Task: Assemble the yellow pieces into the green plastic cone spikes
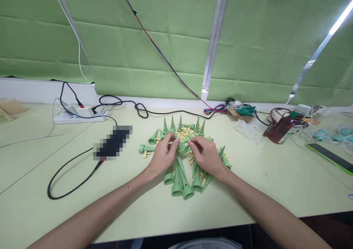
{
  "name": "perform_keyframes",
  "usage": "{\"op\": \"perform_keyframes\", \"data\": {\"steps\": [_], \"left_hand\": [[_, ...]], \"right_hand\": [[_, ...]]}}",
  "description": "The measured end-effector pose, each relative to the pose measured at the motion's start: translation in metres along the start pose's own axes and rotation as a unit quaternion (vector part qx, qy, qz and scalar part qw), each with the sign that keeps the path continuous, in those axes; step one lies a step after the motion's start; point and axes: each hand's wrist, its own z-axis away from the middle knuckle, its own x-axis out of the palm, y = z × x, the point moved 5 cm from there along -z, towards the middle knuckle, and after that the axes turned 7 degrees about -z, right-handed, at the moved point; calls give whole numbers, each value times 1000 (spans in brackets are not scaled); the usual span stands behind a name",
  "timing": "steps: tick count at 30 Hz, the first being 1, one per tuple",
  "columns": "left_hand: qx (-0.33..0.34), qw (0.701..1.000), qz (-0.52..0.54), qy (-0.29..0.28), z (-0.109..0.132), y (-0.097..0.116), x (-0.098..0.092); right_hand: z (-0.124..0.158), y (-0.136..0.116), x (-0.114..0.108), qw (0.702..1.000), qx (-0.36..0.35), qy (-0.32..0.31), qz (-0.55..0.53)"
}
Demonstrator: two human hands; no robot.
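Note:
My left hand point(163, 154) is closed on a green plant watering spike point(181, 147), a hollow cone whose wide end points toward my right hand. Beside it, my right hand point(206, 152) is closed in a pinch; whatever sits between its fingertips is too small to make out. Around and beneath both hands lie more green spikes point(177, 188), some on their sides and several upright point(180, 124) at the back. Small yellow valve pieces point(190, 133) are heaped among them, and one yellow piece point(146, 154) lies apart by my left wrist.
To the left, a pixelated dark device point(113, 143) has a black cable looped from it, near a white power strip point(81, 115). At the right are a brown bottle point(285, 129), a cardboard box point(239, 115) and a green-edged phone-like slab point(331, 158). Green curtain point(165, 43) hangs behind.

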Motion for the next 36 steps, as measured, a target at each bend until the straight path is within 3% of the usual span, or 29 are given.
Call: {"op": "perform_keyframes", "data": {"steps": [13,26,36], "left_hand": [[3,998,69,-9,2,0,3],[8,998,54,-19,5,8,2],[30,999,-7,-12,7,8,1]], "right_hand": [[0,0,4,1000,-3,-27,-1],[2,0,5,999,-9,-37,-4],[2,3,5,998,34,-36,-23]]}}
